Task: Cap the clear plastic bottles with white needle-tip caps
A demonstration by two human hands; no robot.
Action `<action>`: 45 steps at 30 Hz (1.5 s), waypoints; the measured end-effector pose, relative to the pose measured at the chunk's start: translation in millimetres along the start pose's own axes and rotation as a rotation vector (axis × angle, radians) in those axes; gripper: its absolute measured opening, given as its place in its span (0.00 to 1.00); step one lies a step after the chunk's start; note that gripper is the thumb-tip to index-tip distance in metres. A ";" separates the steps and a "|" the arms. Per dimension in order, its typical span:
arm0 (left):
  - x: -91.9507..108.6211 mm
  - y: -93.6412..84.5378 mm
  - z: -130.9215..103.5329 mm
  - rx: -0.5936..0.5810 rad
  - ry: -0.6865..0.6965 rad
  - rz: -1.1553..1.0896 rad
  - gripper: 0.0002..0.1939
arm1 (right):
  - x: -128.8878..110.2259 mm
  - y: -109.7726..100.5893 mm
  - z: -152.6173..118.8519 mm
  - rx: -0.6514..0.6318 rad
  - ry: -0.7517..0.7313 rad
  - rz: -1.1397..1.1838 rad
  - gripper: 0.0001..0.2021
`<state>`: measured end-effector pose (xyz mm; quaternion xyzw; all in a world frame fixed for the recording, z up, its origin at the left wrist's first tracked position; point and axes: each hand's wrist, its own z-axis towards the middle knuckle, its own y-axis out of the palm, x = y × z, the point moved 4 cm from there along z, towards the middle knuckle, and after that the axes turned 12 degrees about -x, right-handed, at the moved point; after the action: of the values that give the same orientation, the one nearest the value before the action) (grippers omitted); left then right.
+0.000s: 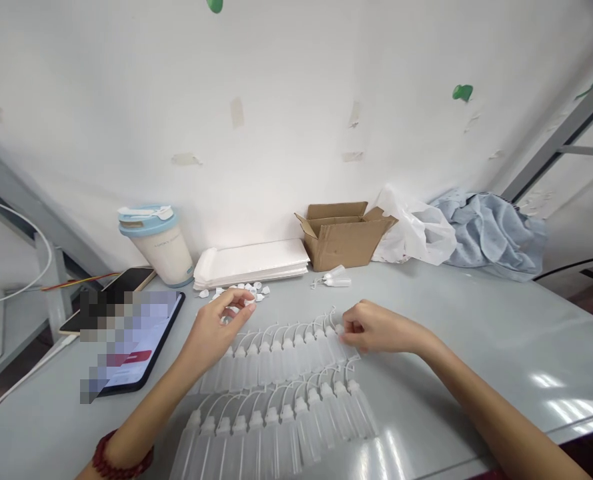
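1. Landmark: an open brown cardboard box, standing at the back of a grey tabletop.
2. On the person's side of the box and left, two rows of slim translucent plastic squeeze bottles with white looped straps: a far row and a near row.
3. The far row's end bottle lies straight before the box, just left of the right hand, which is the nearer hand.
4. That hand is curled, fingertips at the bottle's neck; whether they grip it cannot be told.
5. The left hand, left of the box and nearer the person, has thumb and forefinger almost together, apparently pinching a small white plastic cap.
6. The end bottle's neck points towards the box, slightly leftward; its long axis runs back towards the person, slanting right.
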<state>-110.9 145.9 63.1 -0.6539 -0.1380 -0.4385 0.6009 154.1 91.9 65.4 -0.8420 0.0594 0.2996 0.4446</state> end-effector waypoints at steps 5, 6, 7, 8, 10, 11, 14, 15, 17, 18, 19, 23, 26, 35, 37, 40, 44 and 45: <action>6.5 -0.2 -3.6 0.002 -0.063 -0.087 0.10 | 3.3 2.6 -0.1 -0.091 0.037 0.066 0.12; 8.1 -0.1 -4.6 0.001 -0.078 -0.106 0.10 | 5.1 2.6 0.2 -0.096 0.050 0.073 0.12; 9.7 0.3 -5.5 -0.002 -0.091 -0.121 0.10 | 7.1 2.7 0.7 -0.098 0.063 0.078 0.12; 11.0 0.8 -6.4 -0.007 -0.104 -0.133 0.09 | 9.0 2.9 1.3 -0.095 0.077 0.081 0.12; 12.8 2.3 -7.9 -0.018 -0.120 -0.148 0.09 | 12.8 3.3 3.1 -0.072 0.102 0.079 0.13; 13.4 3.3 -8.5 -0.023 -0.122 -0.153 0.09 | 14.3 3.3 4.0 -0.053 0.113 0.076 0.14; 15.1 6.8 -10.5 -0.042 -0.121 -0.166 0.09 | 15.6 0.9 6.0 0.030 0.126 0.073 0.15; 15.9 8.3 -11.4 -0.051 -0.124 -0.171 0.10 | 14.5 -0.7 6.0 0.064 0.122 0.075 0.14; 18.9 11.5 -13.9 -0.071 -0.137 -0.185 0.11 | 9.9 -4.4 5.0 0.133 0.099 0.090 0.13; 21.2 13.5 -15.3 -0.085 -0.141 -0.198 0.11 | 6.5 -6.0 4.1 0.164 0.082 0.100 0.13; 24.0 15.7 -16.7 -0.099 -0.141 -0.216 0.12 | 2.6 -6.9 3.2 0.189 0.064 0.108 0.12; 37.4 27.8 -21.6 -0.216 -0.127 -0.315 0.12 | -16.9 -1.7 0.7 0.221 -0.114 0.278 0.09; 46.8 36.8 -24.2 -0.330 -0.091 -0.393 0.11 | -29.4 12.0 1.3 0.121 -0.270 0.559 0.10; 60.8 40.3 -32.1 -0.392 0.041 -0.380 0.09 | -39.5 35.1 8.0 -0.106 -0.340 0.782 0.12; 61.3 40.2 -32.6 -0.375 0.062 -0.323 0.09 | -40.1 35.3 8.6 -0.130 -0.348 0.785 0.13; 62.3 39.5 -32.7 -0.362 0.093 -0.280 0.10 | -42.3 32.7 8.2 -0.088 -0.367 0.751 0.14; 62.0 39.0 -33.4 -0.359 0.071 -0.264 0.11 | -45.0 26.4 4.8 0.130 -0.349 0.647 0.13; 61.4 39.5 -33.6 -0.358 0.053 -0.267 0.12 | -45.6 25.5 3.7 0.184 -0.337 0.612 0.13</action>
<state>-61.2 84.7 78.6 -0.7144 -0.1275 -0.5486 0.4152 106.0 71.9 71.1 -0.6806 0.2611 0.5470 0.4116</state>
